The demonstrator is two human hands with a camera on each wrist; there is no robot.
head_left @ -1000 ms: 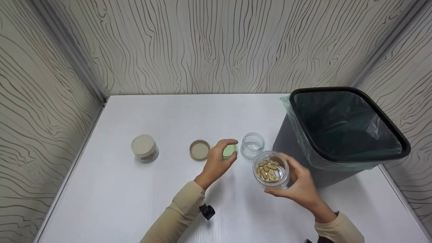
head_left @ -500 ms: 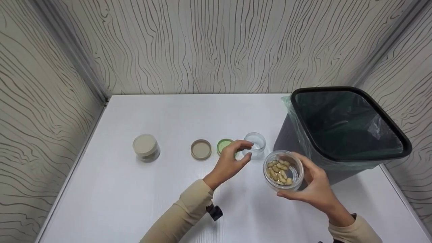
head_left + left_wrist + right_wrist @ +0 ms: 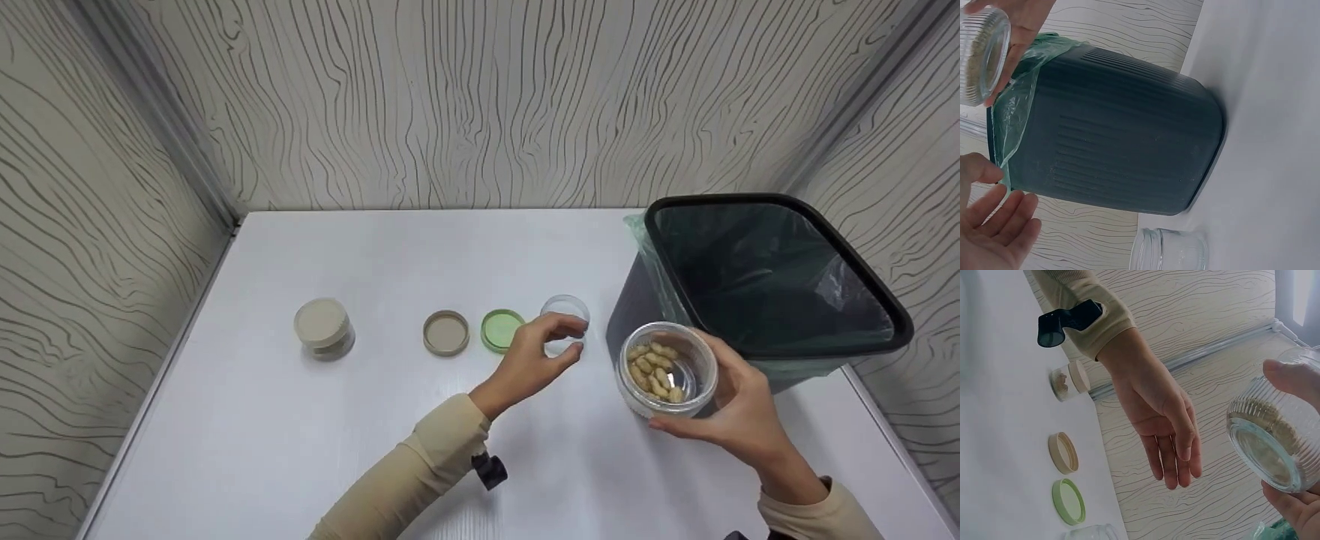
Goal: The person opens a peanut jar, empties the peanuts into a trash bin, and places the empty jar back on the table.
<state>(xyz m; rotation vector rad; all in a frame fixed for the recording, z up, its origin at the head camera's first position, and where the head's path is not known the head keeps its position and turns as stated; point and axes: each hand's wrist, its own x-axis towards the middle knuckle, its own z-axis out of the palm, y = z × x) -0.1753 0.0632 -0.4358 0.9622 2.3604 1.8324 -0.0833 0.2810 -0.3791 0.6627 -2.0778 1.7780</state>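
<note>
My right hand (image 3: 742,412) grips a clear ribbed jar (image 3: 641,401) by its side, raised in front of the bin. Several peanuts (image 3: 654,369) lie in the bottom of this lidless jar. My left hand (image 3: 531,362) is in the air with nothing in it, thumb apart from the fingers. In the head view it partly covers a second clear jar (image 3: 564,304) standing on the table. The right wrist view shows the left hand (image 3: 1165,422) with fingers loosely extended, above the level of the lids. A green lid (image 3: 501,330) and a beige lid (image 3: 446,333) lie beside each other, left of that jar.
A dark bin (image 3: 1129,129) with a black rim and a green plastic liner (image 3: 697,356) stands at the right of the white table (image 3: 375,262). Farther left is a jar with a beige lid (image 3: 321,321) on it. Patterned panels (image 3: 450,105) enclose the table.
The right hand has carried the jar of peanuts rightward, closer to the bin. The left hand has also moved right, from over the green lid to over the second jar.
</note>
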